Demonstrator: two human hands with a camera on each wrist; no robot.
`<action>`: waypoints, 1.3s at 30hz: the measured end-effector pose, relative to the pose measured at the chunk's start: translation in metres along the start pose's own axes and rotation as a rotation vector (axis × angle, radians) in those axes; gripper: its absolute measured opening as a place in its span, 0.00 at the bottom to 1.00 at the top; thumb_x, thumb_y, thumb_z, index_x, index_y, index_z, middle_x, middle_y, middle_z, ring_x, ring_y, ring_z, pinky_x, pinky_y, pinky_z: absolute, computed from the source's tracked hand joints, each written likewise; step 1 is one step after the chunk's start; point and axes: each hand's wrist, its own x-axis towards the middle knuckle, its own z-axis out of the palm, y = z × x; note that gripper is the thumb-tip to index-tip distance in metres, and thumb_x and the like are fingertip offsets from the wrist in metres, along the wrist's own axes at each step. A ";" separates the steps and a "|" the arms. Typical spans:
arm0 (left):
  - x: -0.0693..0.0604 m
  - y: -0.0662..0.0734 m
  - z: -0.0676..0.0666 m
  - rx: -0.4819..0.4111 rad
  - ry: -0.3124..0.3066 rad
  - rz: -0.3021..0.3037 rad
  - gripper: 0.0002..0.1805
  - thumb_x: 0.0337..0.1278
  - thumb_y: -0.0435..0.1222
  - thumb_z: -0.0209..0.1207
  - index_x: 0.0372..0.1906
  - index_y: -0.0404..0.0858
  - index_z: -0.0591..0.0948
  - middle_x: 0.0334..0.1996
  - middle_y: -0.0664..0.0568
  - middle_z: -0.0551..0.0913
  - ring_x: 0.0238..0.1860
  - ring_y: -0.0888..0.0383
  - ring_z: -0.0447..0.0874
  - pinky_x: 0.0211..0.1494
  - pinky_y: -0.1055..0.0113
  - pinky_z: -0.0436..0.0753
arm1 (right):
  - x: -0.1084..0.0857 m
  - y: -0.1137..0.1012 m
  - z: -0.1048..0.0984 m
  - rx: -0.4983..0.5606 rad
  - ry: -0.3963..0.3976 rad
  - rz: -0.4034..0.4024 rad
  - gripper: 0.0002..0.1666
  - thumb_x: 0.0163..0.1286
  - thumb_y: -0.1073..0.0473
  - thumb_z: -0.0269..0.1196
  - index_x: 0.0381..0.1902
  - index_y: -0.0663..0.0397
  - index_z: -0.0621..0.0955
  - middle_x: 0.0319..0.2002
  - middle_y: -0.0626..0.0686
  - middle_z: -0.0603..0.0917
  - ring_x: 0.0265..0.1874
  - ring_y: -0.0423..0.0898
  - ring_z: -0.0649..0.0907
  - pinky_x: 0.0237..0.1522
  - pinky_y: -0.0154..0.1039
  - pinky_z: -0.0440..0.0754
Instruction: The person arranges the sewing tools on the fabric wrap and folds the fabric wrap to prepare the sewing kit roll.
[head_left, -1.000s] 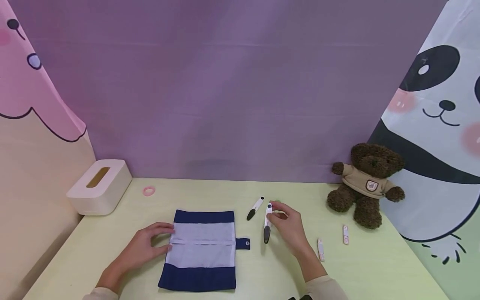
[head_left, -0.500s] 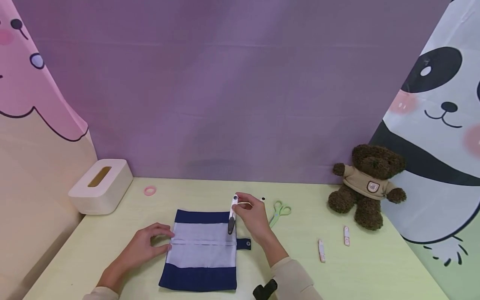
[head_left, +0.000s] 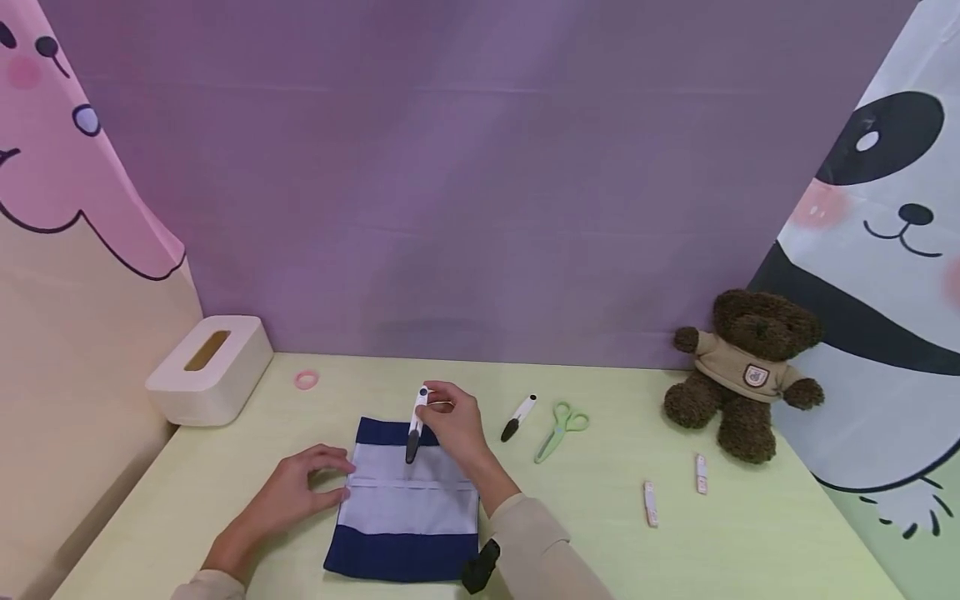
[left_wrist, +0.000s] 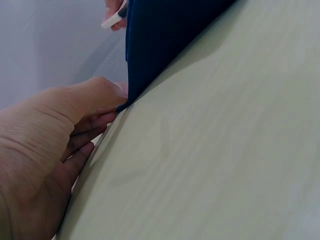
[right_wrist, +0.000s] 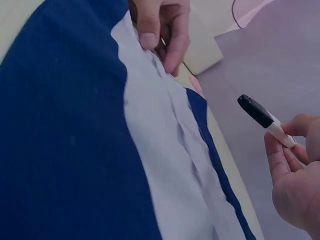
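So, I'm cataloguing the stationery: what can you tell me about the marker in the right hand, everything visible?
The marker has a slim white barrel, a glossy black cap in place and a dark spot near its other end; it looks plastic. The right hand pinches its white part; nothing else seems to touch it. In the head view it slants, cap end down, raised over the open navy-and-white cloth case.

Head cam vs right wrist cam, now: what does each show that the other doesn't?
Head only: brown teddy bear, green scissors, spare tool lying left of the scissors, two small pink-and-white sticks.

Right wrist only: palm side of the right grip; head sees its back.

Both: right grip pinching a black-and-white tool, navy-and-white cloth case, left grip touching the case's edge.
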 end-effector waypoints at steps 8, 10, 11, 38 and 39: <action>0.001 0.004 0.002 -0.002 -0.023 -0.034 0.15 0.47 0.39 0.78 0.42 0.53 0.90 0.50 0.56 0.89 0.54 0.53 0.87 0.61 0.58 0.84 | 0.005 0.013 0.023 -0.036 -0.003 0.037 0.25 0.66 0.66 0.70 0.61 0.56 0.82 0.46 0.58 0.86 0.42 0.42 0.85 0.44 0.35 0.86; 0.001 0.004 0.002 -0.004 -0.036 -0.042 0.15 0.47 0.40 0.78 0.43 0.53 0.90 0.51 0.56 0.89 0.54 0.53 0.86 0.62 0.57 0.84 | 0.005 0.016 0.029 -0.032 -0.005 0.047 0.26 0.66 0.67 0.70 0.62 0.58 0.82 0.45 0.58 0.86 0.41 0.41 0.85 0.43 0.34 0.86; 0.001 0.004 0.002 -0.004 -0.040 -0.043 0.14 0.48 0.40 0.78 0.43 0.53 0.90 0.51 0.56 0.89 0.54 0.53 0.86 0.62 0.57 0.84 | 0.005 0.017 0.031 -0.026 -0.005 0.050 0.26 0.65 0.67 0.70 0.62 0.58 0.82 0.45 0.58 0.86 0.40 0.41 0.85 0.43 0.34 0.86; 0.002 0.005 -0.002 0.006 -0.049 -0.050 0.15 0.48 0.40 0.78 0.43 0.54 0.90 0.51 0.58 0.88 0.55 0.53 0.86 0.62 0.55 0.83 | 0.001 0.037 0.061 -0.129 -0.078 -0.016 0.24 0.63 0.63 0.73 0.57 0.57 0.83 0.38 0.51 0.86 0.34 0.35 0.84 0.38 0.27 0.84; 0.002 0.005 -0.002 0.007 -0.050 -0.052 0.15 0.48 0.40 0.78 0.43 0.54 0.90 0.51 0.58 0.88 0.55 0.53 0.86 0.62 0.55 0.83 | 0.001 0.037 0.061 -0.138 -0.086 -0.019 0.24 0.63 0.63 0.73 0.57 0.57 0.83 0.39 0.51 0.86 0.34 0.35 0.84 0.38 0.26 0.84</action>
